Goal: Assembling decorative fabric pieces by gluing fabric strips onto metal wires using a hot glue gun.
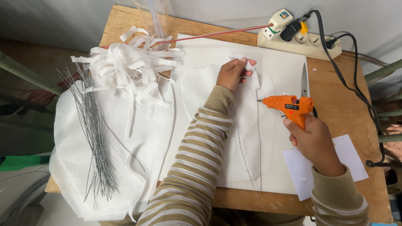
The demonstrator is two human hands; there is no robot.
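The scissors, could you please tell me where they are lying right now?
The scissors lie on the white sheet at the table's right, just above the orange glue gun, below the power strip.

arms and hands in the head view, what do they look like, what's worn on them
Both arms wear a long-sleeved knit top with thin horizontal stripes in olive-tan and white. Each sleeve ends in a plain olive-tan ribbed cuff at the wrist. The left hand and right hand are bare: no gloves, rings, watch or bracelets are visible.
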